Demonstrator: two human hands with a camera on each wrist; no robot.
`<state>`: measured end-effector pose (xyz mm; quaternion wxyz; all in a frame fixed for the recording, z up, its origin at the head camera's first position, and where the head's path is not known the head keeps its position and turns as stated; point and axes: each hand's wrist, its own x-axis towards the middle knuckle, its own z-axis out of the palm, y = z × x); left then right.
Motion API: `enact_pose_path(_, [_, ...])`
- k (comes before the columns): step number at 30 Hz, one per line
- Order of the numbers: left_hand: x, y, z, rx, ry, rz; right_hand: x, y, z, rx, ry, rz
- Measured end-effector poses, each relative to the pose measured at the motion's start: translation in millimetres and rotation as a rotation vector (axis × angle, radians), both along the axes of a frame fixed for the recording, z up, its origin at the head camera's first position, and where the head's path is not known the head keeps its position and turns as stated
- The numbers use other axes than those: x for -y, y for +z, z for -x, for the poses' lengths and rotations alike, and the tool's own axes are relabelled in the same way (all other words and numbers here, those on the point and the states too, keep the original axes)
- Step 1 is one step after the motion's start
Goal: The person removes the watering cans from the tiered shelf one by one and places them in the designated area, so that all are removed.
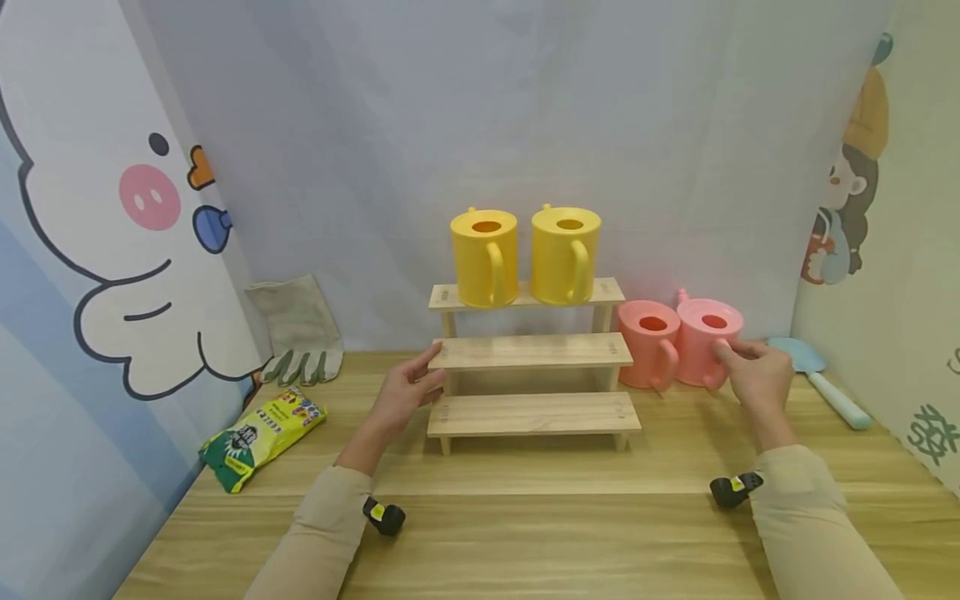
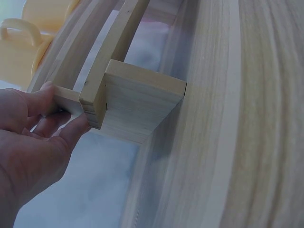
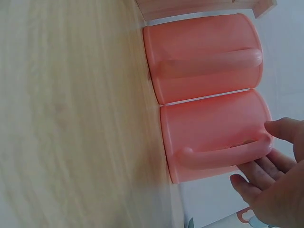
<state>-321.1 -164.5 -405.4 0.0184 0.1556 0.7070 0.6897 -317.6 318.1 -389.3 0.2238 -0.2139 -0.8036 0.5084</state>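
Left hand [image 1: 405,392] pinches the left end of the rack's [image 1: 532,352] middle step, thumb on top, fingers under. Right hand [image 1: 757,375], fingers spread loose, touches the right pink can [image 1: 705,337] at its handle side, not wrapped round it. That can stands on the table [image 1: 540,533], touching the other pink can [image 1: 648,342], which sits just beside the rack's right edge. Two yellow cans [image 1: 525,254] fill the top step. Open table in front; scoop [image 1: 817,379] right of the hand.
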Motion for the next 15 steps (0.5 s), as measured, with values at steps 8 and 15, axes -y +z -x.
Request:
enact_pose_path(8, [0.2, 1.9, -1.5, -0.010, -0.009, 0.009, 0.6, 20.4, -9.8, -0.050, -0.033, -0.126])
enact_pose_path(15, [0.0, 1.2, -0.8, -0.003, -0.003, 0.007, 27.3, 48.2, -21.3, -0.190, -0.006, -0.143])
